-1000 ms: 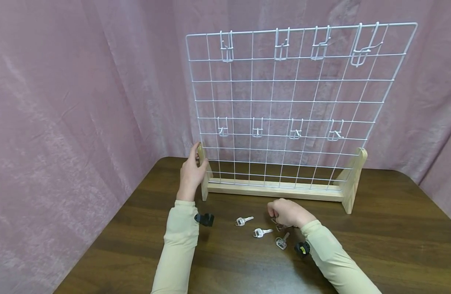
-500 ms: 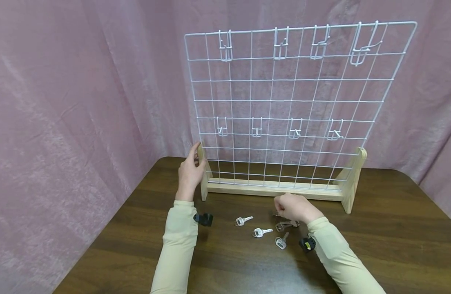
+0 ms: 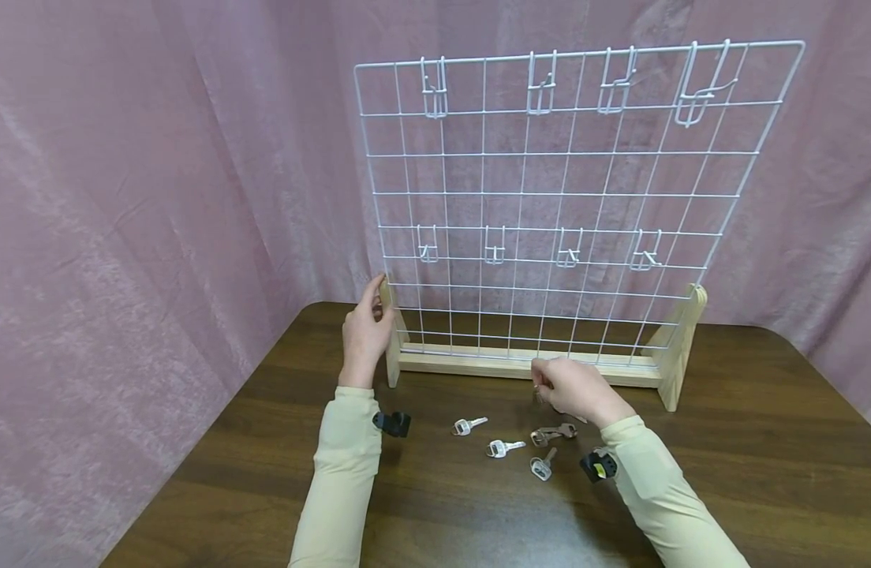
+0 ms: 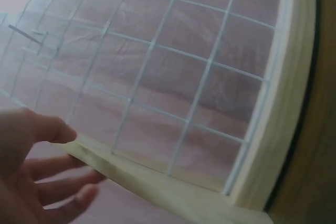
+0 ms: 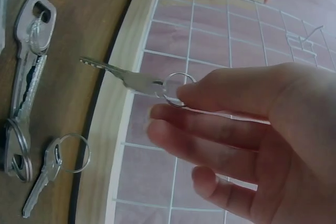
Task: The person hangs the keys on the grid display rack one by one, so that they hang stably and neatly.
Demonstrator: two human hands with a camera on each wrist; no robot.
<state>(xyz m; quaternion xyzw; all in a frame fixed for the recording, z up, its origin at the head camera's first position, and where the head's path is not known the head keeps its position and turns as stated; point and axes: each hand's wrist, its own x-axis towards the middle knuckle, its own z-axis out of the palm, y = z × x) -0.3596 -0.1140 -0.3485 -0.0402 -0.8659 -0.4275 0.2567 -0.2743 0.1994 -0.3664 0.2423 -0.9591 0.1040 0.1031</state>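
Observation:
My right hand [image 3: 577, 386] is over the table just in front of the rack's base, pinching a metal key ring [image 5: 167, 92] between thumb and fingers. From the ring a silver key [image 5: 140, 83] sticks out, mostly hidden in the head view. My left hand [image 3: 364, 335] holds the left wooden upright [image 3: 394, 355] near its top, thumb on one side and fingers on the other. That upright supports a white wire grid [image 3: 521, 193]. Below my right hand lie several keys with rings, among them a silver key [image 3: 468, 427], a second key [image 3: 504, 449] and a third [image 3: 542, 465].
Along the grid's top hang several long white hooks [image 3: 435, 91]; lower down is a row of short hooks [image 3: 495, 251]. A wooden bar [image 3: 478, 364] joins the left and right uprights [image 3: 684, 347]. Pink curtains [image 3: 194, 197] surround the brown table [image 3: 251, 473].
My right hand has lifted up and away from the keys towards the rack, carrying one key by its ring. Keys once under it now show on the table. My left hand stays put.

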